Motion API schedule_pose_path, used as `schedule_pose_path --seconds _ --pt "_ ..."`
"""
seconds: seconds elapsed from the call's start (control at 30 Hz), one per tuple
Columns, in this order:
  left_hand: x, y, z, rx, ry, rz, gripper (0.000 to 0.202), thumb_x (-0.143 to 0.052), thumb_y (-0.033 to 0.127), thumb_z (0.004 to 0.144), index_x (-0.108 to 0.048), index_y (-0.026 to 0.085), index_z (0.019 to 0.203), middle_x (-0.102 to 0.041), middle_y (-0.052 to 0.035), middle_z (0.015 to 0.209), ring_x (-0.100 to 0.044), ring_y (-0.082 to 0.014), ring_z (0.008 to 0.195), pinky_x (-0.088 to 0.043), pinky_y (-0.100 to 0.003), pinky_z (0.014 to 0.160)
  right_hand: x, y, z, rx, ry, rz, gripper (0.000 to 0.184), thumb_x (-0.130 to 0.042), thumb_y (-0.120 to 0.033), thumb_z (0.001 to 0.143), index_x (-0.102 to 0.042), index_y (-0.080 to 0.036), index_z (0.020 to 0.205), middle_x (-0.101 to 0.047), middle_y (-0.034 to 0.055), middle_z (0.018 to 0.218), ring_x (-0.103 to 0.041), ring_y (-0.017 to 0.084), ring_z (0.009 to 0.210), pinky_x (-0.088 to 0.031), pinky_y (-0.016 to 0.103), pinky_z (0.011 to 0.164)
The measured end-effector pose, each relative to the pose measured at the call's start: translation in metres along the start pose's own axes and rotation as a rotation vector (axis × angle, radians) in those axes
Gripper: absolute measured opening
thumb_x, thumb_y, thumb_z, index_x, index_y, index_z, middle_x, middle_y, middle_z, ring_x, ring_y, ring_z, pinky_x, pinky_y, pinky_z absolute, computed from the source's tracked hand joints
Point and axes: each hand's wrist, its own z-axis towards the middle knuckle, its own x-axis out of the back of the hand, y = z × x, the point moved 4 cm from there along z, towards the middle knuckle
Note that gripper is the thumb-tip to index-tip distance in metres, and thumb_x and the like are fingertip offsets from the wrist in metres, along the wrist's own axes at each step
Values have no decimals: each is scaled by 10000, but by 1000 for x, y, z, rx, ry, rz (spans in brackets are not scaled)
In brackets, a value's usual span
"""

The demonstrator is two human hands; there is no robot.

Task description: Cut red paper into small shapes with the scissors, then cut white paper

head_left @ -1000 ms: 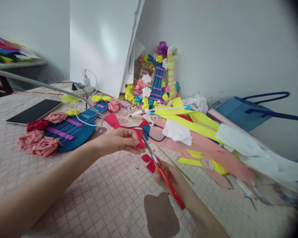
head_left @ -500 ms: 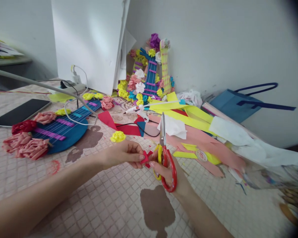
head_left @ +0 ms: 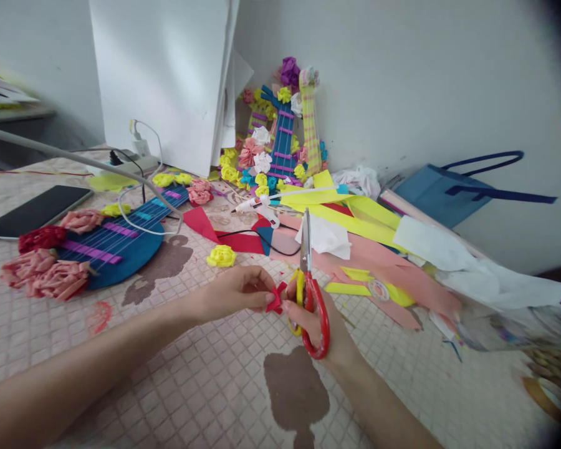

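Between my hands is a small folded piece of red paper (head_left: pixel 277 298). My left hand (head_left: pixel 238 290) pinches its left side between thumb and fingers. With thumb and fingertips my right hand (head_left: pixel 315 318) touches its right side. That same hand also keeps a pair of scissors (head_left: pixel 316 312) with red and yellow handles, the blades pointing up and away. A yellow paper flower (head_left: pixel 221 255) lies just beyond my left hand. To the left rests a blue paper guitar (head_left: pixel 121 249) trimmed with pink, red and yellow paper flowers (head_left: pixel 60 277).
Behind my hands lie a glue gun (head_left: pixel 257 204) with a black cord, red paper strips (head_left: pixel 201 224), yellow strips (head_left: pixel 369 215) and pink strips (head_left: pixel 402 284). Decorated guitars (head_left: pixel 285 137) lean at the back wall. A tablet (head_left: pixel 37 209) and blue bag (head_left: pixel 444 193) flank them.
The red paper has turned slightly between my fingers and shows a more crossed, folded shape. Both hands stay nearly in place, and the view has shifted a little.
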Motion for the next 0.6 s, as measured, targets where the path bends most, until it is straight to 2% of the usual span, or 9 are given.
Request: schedule_pose_path --seconds 0.1,0.17,0.27,0.37,0.5,0.6 --pt "2 11 -6 -191 272 226 158 -617 314 835 -564 173 882 -624 -28 812 -587 -142 721 -472 -267 644 1 -6 0 -22 80 -26 200 -641 -304 694 -489 -203 775 -508 -43 639 -448 98 506 -380 218 456" --pt "-2 18 -12 -278 351 349 124 -589 303 859 -555 185 876 -607 -24 810 -571 -142 723 -465 -270 653 2 -9 0 -11 123 -67 201 -645 -308 689 -490 -204 766 -524 -33 655 -471 108 535 -405 229 485" --pt "-15 20 -17 -320 292 464 234 -686 358 791 -564 190 899 -607 -25 833 -556 -151 730 -457 -278 652 3 -11 -1 33 144 -130 176 -640 -285 691 -496 -205 754 -551 -16 697 -506 129 602 -437 249 554" --pt "-20 19 -17 -308 270 478 250 -718 307 757 -573 188 922 -615 -25 855 -561 -153 746 -464 -281 667 1 -10 -1 37 113 -142 149 -623 -272 705 -502 -204 760 -548 -16 693 -502 129 596 -426 247 549" --pt "-16 14 -12 -243 240 286 70 -584 181 828 -562 171 893 -635 -25 818 -588 -133 714 -475 -264 652 3 -11 -1 27 116 -132 155 -628 -277 707 -507 -196 760 -564 -12 710 -496 119 583 -400 236 519" --pt "-10 9 -7 -200 215 96 81 -581 189 826 -531 164 886 -619 -8 748 -584 -126 667 -463 -254 611 4 -10 0 15 100 -86 188 -644 -292 699 -496 -198 765 -549 -28 684 -472 104 536 -386 231 482"
